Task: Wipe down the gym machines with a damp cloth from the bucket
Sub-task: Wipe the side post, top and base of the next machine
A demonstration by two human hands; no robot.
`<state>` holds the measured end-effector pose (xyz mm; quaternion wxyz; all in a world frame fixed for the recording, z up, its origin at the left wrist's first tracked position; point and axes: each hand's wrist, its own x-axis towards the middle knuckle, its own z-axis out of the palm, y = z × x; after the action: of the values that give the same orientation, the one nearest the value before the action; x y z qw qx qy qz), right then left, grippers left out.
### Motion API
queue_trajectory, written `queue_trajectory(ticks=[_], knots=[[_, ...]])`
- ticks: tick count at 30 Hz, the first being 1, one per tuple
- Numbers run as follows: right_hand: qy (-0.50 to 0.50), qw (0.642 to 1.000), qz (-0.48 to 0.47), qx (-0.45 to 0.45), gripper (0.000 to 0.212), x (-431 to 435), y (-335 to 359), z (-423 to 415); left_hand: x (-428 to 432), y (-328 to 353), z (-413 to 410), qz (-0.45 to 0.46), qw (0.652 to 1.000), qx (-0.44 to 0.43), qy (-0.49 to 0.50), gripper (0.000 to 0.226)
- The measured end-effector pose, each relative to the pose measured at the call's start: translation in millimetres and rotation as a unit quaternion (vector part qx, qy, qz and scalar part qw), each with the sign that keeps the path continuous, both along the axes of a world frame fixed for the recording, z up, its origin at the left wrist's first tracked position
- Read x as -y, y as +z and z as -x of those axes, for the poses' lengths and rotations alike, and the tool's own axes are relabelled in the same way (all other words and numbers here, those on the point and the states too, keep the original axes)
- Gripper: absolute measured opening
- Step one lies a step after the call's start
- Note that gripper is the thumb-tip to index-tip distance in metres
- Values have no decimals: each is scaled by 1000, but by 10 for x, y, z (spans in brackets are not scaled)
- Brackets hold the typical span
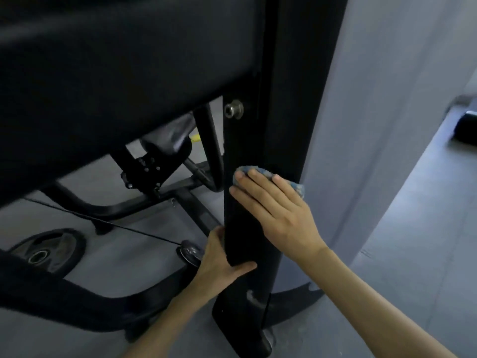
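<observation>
Head camera looks down the machine's black upright [240, 140], and your right hand [278, 213] lies flat on it, fingers straight, pressing the blue cloth [262, 171] against its front face, below the steel bolt [233, 109]. Cloth peeks out past your fingertips and at the upright's right edge. Your left hand [222, 259] grips the upright's lower end, thumb hooked across the front, fingers hidden behind. A weight plate [49, 249] lies on the grey floor [387, 293] at left.
</observation>
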<state>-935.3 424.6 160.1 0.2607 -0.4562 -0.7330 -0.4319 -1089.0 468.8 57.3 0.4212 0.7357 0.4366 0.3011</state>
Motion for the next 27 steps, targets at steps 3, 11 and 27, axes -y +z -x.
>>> queue_trajectory(ticks=[3, 11, 27], knots=[[-15, 1000, -8, 11, 50, -65, -261, 76, -113, -267, -113, -43, 995, 87, 16, 95], [-140, 976, -12, 169, 46, -253, -416, 350, -162, -680, -258, -115, 973, 197, 45, 100], [-178, 963, -22, 202, 49, -822, 535, 586, -211, -514, -181, -117, 986, 115, 35, 98]])
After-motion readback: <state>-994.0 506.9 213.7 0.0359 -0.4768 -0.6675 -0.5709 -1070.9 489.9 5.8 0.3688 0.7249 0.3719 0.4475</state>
